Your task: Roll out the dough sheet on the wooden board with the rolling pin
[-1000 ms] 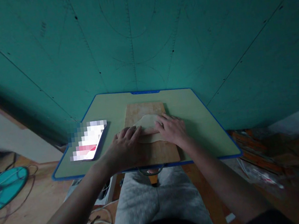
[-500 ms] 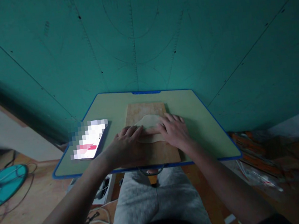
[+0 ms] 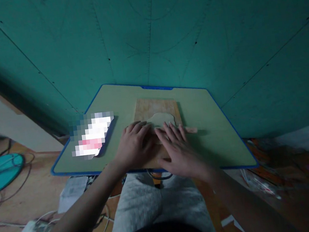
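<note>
A flat, pale sheet of dough (image 3: 162, 119) lies on a wooden board (image 3: 153, 104). Across it runs a thin wooden rolling pin (image 3: 192, 130), whose right end sticks out past the board's edge. My left hand (image 3: 135, 142) is curled over the left part of the pin, which it hides. The fingers of my right hand (image 3: 179, 150) are stretched out and spread, resting over the pin and the near part of the dough, with the thumb apart. Both hands cover much of the board's near half.
The board rests on a small pale-green table (image 3: 215, 135) with a blue rim, against a green wall (image 3: 79, 46). A bright-screened device (image 3: 108, 127), partly blurred, lies at the left. Cables (image 3: 107, 214) and a round teal thing (image 3: 3, 172) are on the floor.
My right hand has gone from gripping the pin to lying across it with spread fingers, closer to me. The pin's right end now shows. The view has tilted and shifted slightly.
</note>
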Demonstrator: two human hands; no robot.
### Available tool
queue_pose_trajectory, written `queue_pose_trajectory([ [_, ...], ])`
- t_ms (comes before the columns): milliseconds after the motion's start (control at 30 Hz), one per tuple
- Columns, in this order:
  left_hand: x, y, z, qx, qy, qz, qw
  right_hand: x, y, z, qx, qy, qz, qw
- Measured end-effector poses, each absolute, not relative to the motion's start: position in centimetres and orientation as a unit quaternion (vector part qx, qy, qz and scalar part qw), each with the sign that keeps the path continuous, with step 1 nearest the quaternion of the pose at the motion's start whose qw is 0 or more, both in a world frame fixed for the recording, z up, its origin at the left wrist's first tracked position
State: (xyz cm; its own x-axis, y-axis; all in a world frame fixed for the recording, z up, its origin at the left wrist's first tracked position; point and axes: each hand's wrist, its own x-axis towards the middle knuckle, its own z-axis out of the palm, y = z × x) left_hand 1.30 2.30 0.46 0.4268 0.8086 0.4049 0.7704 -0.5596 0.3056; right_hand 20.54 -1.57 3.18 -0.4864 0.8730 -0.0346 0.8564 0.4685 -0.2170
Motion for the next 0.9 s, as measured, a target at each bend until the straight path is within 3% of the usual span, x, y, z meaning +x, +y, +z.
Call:
queue_pose_trajectory([
  [333, 1.3, 2.1, 0.3, 0.838, 0.465, 0.282, 0.042, 19.8, -0.2, 4.1, -0.526, -0.838, 0.128, -0.068],
  [900, 1.3, 2.1, 0.3, 0.84, 0.482, 0.247, 0.018, 19.7, 0.2, 4.1, -0.527, -0.835, 0.142, -0.071],
])
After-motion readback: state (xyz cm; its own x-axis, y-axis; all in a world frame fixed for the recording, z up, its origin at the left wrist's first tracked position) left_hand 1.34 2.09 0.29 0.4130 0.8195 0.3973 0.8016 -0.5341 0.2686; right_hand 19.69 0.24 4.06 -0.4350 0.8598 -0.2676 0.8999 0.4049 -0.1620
